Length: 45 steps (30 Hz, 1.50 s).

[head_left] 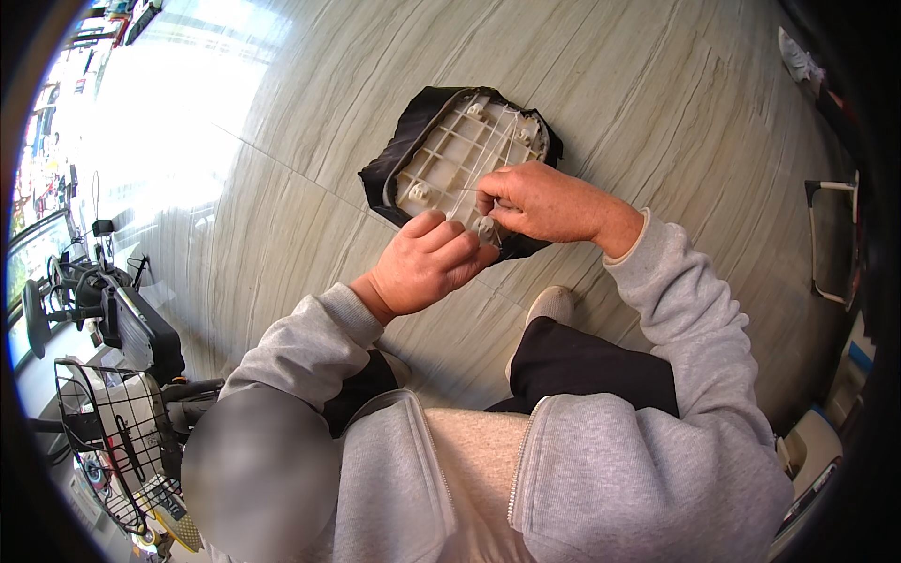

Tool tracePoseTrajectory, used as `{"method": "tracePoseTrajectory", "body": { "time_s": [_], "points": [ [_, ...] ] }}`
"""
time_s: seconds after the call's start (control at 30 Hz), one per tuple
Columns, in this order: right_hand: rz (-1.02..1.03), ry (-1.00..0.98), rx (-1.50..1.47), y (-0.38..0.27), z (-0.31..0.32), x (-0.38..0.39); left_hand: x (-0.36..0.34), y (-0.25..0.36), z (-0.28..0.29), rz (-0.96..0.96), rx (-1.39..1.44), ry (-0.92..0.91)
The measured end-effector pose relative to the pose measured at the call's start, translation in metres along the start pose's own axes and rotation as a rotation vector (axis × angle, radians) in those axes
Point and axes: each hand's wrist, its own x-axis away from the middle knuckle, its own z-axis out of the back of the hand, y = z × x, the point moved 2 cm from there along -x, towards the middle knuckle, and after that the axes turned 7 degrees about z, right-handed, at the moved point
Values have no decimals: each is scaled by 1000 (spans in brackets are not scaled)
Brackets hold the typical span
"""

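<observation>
An upturned vehicle seat (450, 155) lies on the floor in front of me, its pale ribbed plastic underside facing up. A black cover (404, 150) wraps round its rim and stands loose at the far left. White thread (508, 150) runs across the ribs in several strands. My right hand (544, 202) is closed in a pinch over the seat's near right part, with a thin strand at its fingertips. My left hand (427, 263) is closed at the near edge, knuckles up; its fingertips and whatever they grip are hidden.
Streaked, glossy tiles (310, 141) surround the seat. My shoe (552, 305) is close to its near side. A black wire basket (117, 432) and a dark wheeled vehicle (131, 319) stand at the left. At the right is a metal-framed object (833, 242).
</observation>
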Motion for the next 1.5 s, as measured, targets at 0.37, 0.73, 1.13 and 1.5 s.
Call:
{"method": "tracePoseTrajectory", "body": {
  "time_s": [0.37,0.73,1.13,1.5],
  "points": [
    [-71,-23,-39,-3,2,-1,1,0,1,-5,9,-7],
    [-242,284,-409,9,4,5,4,-1,3,-7,15,-83],
    [-260,533,105,17,-3,13,3,0,3,-8,-1,-62],
    [147,216,179,-2,-11,8,4,1,2,-9,-1,-67]
  ]
}}
